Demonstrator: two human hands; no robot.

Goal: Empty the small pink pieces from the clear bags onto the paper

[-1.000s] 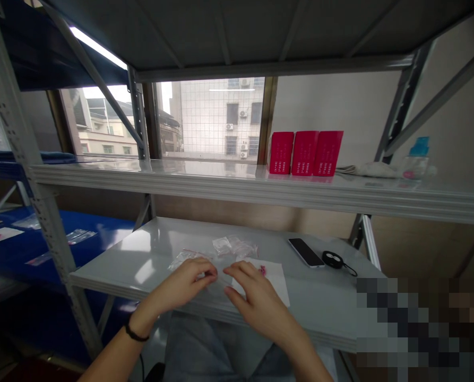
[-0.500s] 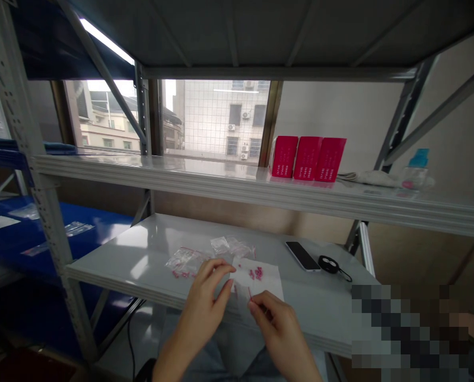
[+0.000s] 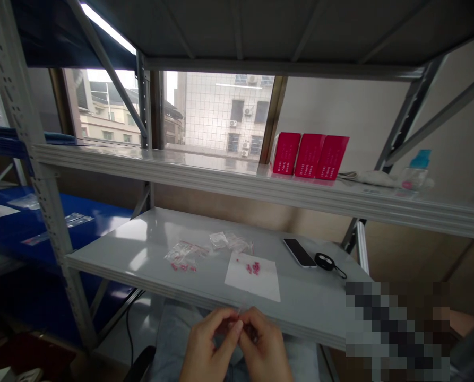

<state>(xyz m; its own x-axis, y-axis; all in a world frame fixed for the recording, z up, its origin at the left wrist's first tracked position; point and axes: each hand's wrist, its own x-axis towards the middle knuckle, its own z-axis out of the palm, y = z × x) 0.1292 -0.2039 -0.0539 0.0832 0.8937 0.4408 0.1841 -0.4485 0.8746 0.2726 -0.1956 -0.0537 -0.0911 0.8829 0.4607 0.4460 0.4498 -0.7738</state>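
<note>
My left hand [image 3: 207, 345] and my right hand [image 3: 263, 347] meet fingertip to fingertip below the front edge of the grey shelf [image 3: 149, 239], over my lap. Between them they pinch a small clear plastic bag [image 3: 237, 324], hard to make out. On the shelf above lies a white paper sheet [image 3: 255, 277] with several small pink beads [image 3: 253, 267] on it. To its left sit clear bags [image 3: 183, 250] with pink beads [image 3: 183, 267] beside them, and more clear bags [image 3: 231, 241] lie behind.
A black phone [image 3: 299, 252] and a round black item with a cord [image 3: 327, 261] lie at the shelf's right. Three red boxes [image 3: 310, 156] and a bottle with a blue cap [image 3: 415, 171] stand on the upper shelf. A blue table [image 3: 85, 223] is to the left.
Both hands have drawn back from the shelf surface towards my lap, taking the small bag along. The paper sheet and beads on it are now uncovered.
</note>
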